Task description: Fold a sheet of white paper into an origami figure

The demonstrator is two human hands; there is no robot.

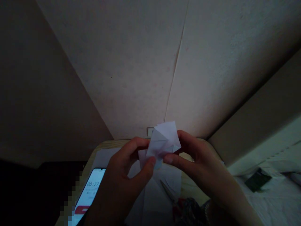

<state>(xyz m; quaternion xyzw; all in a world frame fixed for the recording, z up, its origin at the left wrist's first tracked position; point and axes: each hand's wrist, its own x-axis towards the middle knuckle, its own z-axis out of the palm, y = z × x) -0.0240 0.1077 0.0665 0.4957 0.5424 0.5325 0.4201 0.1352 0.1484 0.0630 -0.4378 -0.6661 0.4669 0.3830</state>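
Observation:
A piece of folded white paper (162, 138), with creases and pointed flaps, is held up above the table between both hands. My left hand (129, 169) is closed on its left side, thumb in front and fingers behind. From the other side my right hand (192, 155) pinches the paper's lower right edge, its thumb on the near face. Below the hands lie white paper sheets (157, 201). Scissors (168, 190) with red handles rest on them, blades apart, their handles partly covered by a dark bundle.
On the left of the wooden table (105, 145) a lit phone (90, 188) shows a timer, partly behind my left wrist. A pale wall (131, 78) with a socket (150, 131) rises behind the table. Whitish fabric (277, 201) with a dark green item (258, 180) lies to the right.

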